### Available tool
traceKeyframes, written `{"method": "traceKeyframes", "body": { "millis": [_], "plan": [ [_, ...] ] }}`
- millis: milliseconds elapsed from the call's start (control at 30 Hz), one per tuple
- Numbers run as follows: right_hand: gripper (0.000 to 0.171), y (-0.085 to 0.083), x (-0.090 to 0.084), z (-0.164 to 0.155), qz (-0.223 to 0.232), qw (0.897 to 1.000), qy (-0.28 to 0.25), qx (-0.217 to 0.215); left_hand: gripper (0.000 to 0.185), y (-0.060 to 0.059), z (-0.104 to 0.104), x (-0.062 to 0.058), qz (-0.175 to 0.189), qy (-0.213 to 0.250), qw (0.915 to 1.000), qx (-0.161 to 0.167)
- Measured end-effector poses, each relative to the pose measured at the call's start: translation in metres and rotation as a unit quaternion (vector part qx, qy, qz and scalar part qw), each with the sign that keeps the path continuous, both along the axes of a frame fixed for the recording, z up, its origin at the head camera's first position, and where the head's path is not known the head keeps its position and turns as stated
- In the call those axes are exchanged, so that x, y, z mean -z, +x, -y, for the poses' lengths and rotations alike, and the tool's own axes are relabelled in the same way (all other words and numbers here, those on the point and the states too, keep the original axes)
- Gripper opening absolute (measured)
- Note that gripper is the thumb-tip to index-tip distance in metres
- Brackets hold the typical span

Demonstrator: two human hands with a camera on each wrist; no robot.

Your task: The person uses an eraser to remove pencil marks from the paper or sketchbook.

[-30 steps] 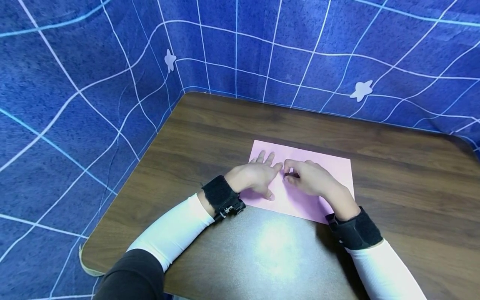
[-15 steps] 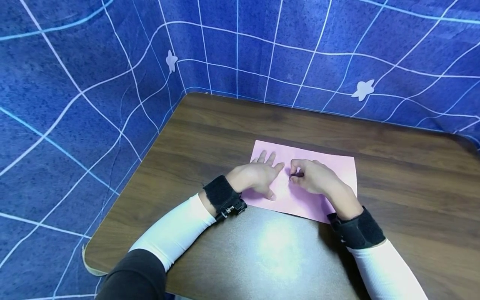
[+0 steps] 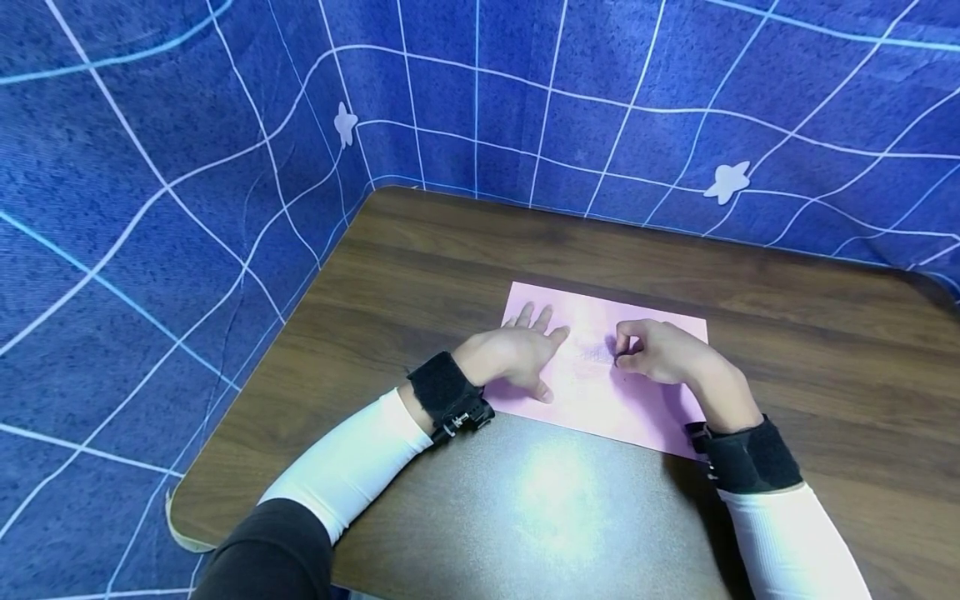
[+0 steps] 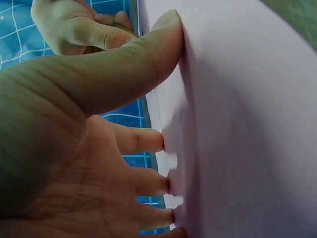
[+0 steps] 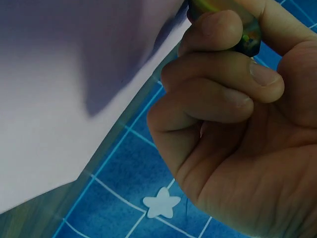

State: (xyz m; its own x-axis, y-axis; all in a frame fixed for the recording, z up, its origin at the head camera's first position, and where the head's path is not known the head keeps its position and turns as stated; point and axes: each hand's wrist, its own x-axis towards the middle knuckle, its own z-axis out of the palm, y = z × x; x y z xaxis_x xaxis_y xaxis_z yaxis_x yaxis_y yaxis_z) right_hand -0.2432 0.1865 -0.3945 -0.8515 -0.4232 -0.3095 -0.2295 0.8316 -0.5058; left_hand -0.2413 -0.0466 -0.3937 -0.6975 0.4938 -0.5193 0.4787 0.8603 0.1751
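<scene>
Pressing with spread fingers, the left hand (image 3: 517,350) steadies the left part of a pink sheet of paper (image 3: 577,400) on the wood-grain table (image 3: 420,267) in the head view. Over the sheet's right half, the right hand (image 3: 663,350) bends into a pinch just beside a faint greyish smudge (image 3: 596,352); the step in hand looks like rubbing or shading.

In the left wrist view, the left hand's thumb and fingertips touch the paper, grasping nothing.

In the right wrist view, the right hand pinches a small dark object (image 5: 250,37) with a yellow part, its lower fingers curled palmward; contact with the paper cannot be made out. The next move likely calls for steady pressure while the sheet stays braced.
</scene>
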Motion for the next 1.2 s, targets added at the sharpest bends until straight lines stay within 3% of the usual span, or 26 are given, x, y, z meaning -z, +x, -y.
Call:
{"method": "traceKeyframes", "body": {
  "millis": [333,667,833,933,1200],
  "plan": [
    [0.011,-0.003,-0.003,-0.021,0.071,0.997,-0.030,0.006,0.111,-0.001,-0.001,0.000,0.010,0.009,0.9999,0.003],
    [0.008,-0.003,-0.003,-0.022,0.077,0.996,-0.039,-0.006,0.111,0.001,0.000,-0.001,0.013,0.004,0.9999,0.002],
    [0.006,0.000,-0.006,-0.021,0.030,0.998,-0.012,-0.046,0.111,0.001,0.001,0.000,0.013,-0.001,0.9999,0.001],
    [0.007,0.001,-0.007,-0.016,-0.013,0.997,-0.026,-0.065,0.112,0.000,0.001,0.001,0.014,-0.001,0.9999,0.002],
    [0.010,0.004,-0.003,0.013,-0.057,0.993,-0.065,-0.083,0.113,-0.002,0.000,0.001,-0.001,-0.006,0.9999,0.010]
  ]
}}
